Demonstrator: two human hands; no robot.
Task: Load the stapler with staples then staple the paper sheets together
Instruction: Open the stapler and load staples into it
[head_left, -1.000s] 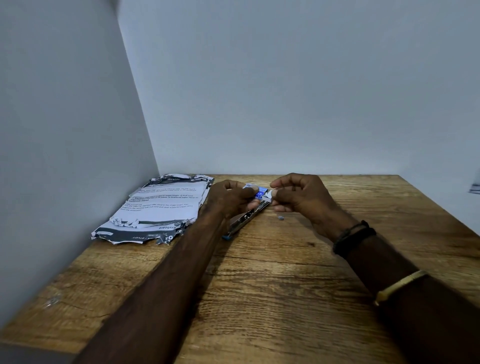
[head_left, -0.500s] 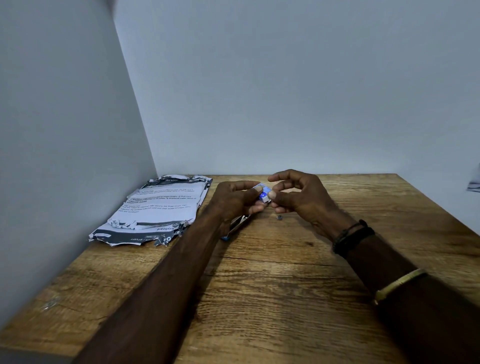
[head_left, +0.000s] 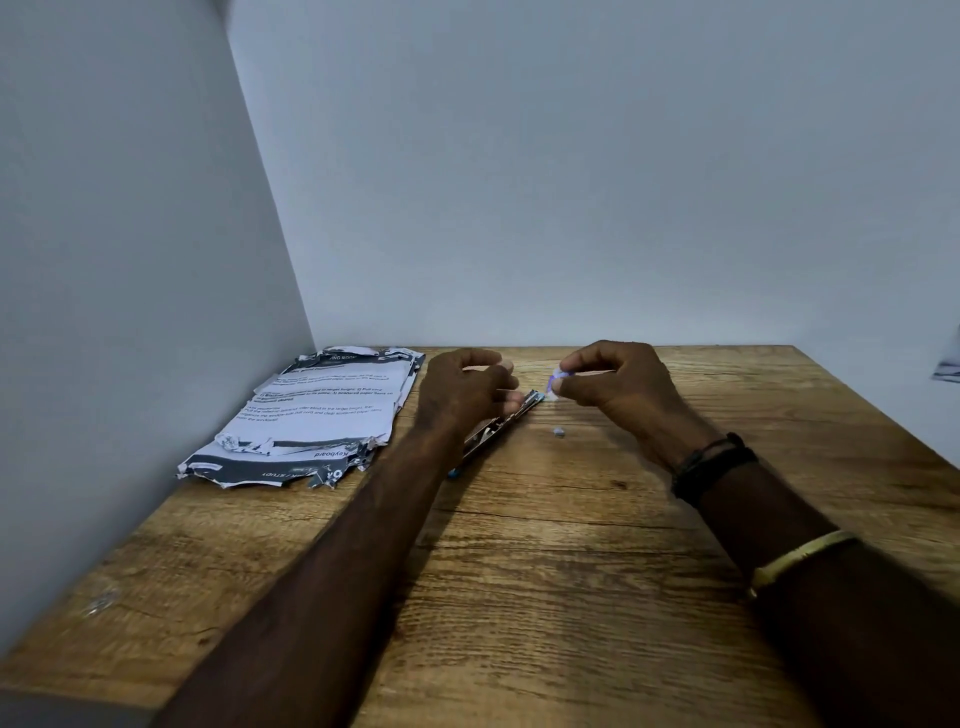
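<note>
**Staples Coming Out, Sheets Waiting**

Pinches a small white-and-purple packet (head_left: 558, 375) between thumb and fingertip of the right grip (head_left: 618, 382), just above the front end of the stapler (head_left: 501, 428), probably to draw staples for loading. Curls the left grip (head_left: 465, 389) over that stapler, opened flat on the bench (head_left: 571, 597), likely to steady it; true hold or mere touch impossible to tell. Off to the left, near the side wall (head_left: 130, 312): the paper sheets (head_left: 317, 410), ragged-edged, not yet stapled. Just beside the stapler, a tiny scrap (head_left: 558, 432) on grained brown wood; all around, bare pale walls.
</note>
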